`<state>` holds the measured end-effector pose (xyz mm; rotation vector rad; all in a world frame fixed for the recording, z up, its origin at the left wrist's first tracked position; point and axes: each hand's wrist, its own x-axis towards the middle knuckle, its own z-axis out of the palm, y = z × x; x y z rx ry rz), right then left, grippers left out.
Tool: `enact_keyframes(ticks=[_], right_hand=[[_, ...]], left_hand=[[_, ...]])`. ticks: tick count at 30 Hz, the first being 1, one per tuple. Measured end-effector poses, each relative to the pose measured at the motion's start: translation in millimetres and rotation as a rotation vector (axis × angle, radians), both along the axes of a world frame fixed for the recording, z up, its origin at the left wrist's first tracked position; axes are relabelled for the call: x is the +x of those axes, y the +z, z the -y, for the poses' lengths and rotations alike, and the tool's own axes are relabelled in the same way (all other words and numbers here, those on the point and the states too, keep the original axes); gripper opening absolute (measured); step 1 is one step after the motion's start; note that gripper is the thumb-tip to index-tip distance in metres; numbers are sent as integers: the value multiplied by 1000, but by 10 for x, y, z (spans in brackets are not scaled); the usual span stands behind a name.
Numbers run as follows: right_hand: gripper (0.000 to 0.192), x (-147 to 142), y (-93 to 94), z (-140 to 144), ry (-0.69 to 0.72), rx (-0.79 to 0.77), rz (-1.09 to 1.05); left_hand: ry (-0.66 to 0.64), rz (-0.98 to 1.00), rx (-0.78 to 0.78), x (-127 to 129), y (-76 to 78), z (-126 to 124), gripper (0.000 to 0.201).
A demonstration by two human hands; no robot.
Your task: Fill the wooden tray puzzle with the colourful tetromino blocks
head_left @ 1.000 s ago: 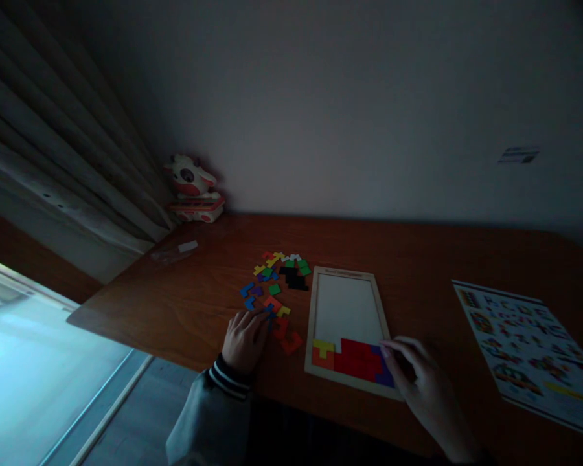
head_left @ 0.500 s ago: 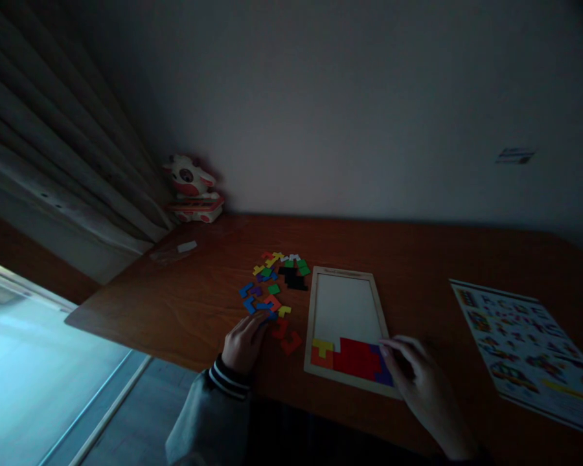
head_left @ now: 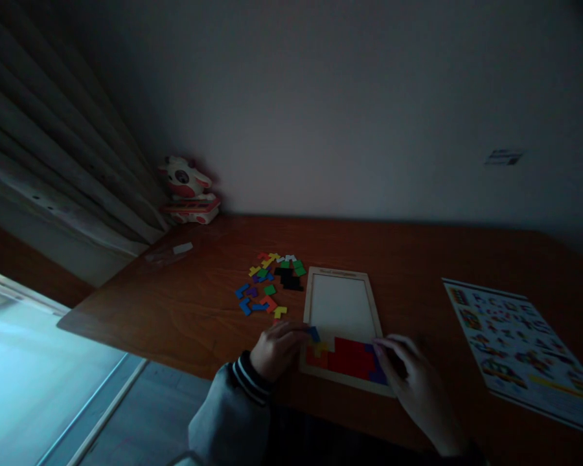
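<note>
Blue piece [head_left: 313,334] pinched in the left hand [head_left: 276,349] grip, over the tray's [head_left: 315,279] near-left corner; right hand [head_left: 412,382] loosely spread on tray edge

Left hand [head_left: 276,349] holds a blue piece [head_left: 313,334] over the puzzle tray [head_left: 341,304]; right hand [head_left: 411,382] rests at its corner.

A small blue puzzle piece [head_left: 313,334] is being pinched at the fingertips of the left hand [head_left: 278,349], hovering over the lower-left part of the wooden puzzle tray [head_left: 309,304]. The tray is lying flat on the desk, a pale rectangular frame, its upper part showing bare white and its bottom rows already filled with yellow, orange, red and purple pieces. The right hand [head_left: 418,385] is resting at the tray's 4 o'clock corner, fingertips touching the purple piece [head_left: 376,373].
</note>
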<state>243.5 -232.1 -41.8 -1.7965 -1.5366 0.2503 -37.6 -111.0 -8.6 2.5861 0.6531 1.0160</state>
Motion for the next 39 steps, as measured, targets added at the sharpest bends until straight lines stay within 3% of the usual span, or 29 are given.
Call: enact_keyframes(ticks=[3,6,20,33,39], right_hand=[[29,-10,22,-3,-2,1,12],[27,-14,41,-7,-2,22,34],[28,-26,46,-6,6,26,19],[32,-40,100,-10,-6,21,11],[30,-42,91,-1,6,23,11]], left_hand=[[-134,-62,-38,255,-5,10,27],[-185,-102,-59,363,-31,11,29],[-84,-195,80,297,-60,151,34],[-114,-166,88,285,-34,143,27],[-109,-125,17,237,-46,145,28]])
